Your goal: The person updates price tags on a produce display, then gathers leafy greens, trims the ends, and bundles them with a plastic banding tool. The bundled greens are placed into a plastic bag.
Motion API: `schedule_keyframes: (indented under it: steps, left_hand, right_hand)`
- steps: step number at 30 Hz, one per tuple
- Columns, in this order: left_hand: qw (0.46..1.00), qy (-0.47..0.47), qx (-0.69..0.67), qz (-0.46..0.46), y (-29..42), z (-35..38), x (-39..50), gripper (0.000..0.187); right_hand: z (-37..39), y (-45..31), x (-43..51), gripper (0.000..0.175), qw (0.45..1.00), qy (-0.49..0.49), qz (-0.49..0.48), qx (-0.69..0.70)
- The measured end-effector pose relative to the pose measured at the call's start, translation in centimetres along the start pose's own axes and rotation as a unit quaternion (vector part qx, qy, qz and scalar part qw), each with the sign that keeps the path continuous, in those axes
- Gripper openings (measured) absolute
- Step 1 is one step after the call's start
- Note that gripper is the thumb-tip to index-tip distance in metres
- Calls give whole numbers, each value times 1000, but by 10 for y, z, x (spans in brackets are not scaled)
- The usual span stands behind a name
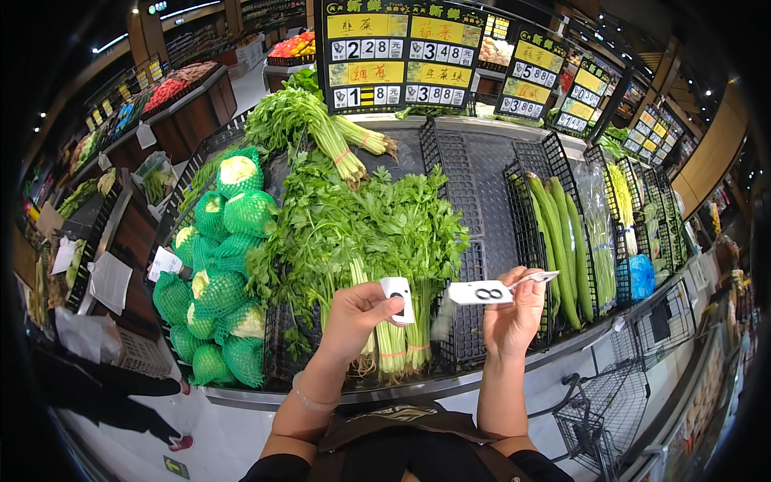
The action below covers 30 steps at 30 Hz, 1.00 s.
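Note:
Between the thumb and fingers of my left hand [352, 319] is a small white number card [405, 287], its black numeral partly covered by the thumb. My right hand [512, 328] pinches another white number card [476, 293] that points left and bears a black digit. More thin white cards [540, 276] stick out to the right from the same fingers, seen nearly edge-on. Both hands are raised above the front of a produce stand. Below them lie bunches of leafy celery [391, 223], their stalks tied with pinkish bands. A pale blur hangs under the right-hand card; I cannot tell what it is.
Cauliflowers in green foam netting [223, 289] are piled on the left. Black plastic crate dividers [452, 181] and long green gourds [563, 241] are to the right. Price boards [366, 55] stand along the back. A shopping cart [593, 428] is at lower right; a person's dark-clothed legs [120, 397] at lower left.

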<state>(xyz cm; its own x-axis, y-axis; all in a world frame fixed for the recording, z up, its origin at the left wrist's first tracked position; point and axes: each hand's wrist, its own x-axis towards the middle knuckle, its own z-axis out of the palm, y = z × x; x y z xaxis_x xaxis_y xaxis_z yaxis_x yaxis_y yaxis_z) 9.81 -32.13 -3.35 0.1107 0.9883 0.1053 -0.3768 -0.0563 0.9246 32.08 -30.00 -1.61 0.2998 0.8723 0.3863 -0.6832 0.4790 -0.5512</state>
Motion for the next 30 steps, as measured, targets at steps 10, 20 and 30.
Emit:
schedule_keyframes:
  steps: [10,20,30]
  left_hand:
    - [820,-218,-524,-72,-7,4,10,39]
    - [964,-145,-219,-43,-6,18,14,59]
    - [993,-75,-83,-23,4,21,-1,39]
  right_hand:
    - [1,7,3,15,976,-111,119,145]
    - [8,22,4,18,969,-149,154,126]
    - [-2,27,8,19,955,-243,142,94]
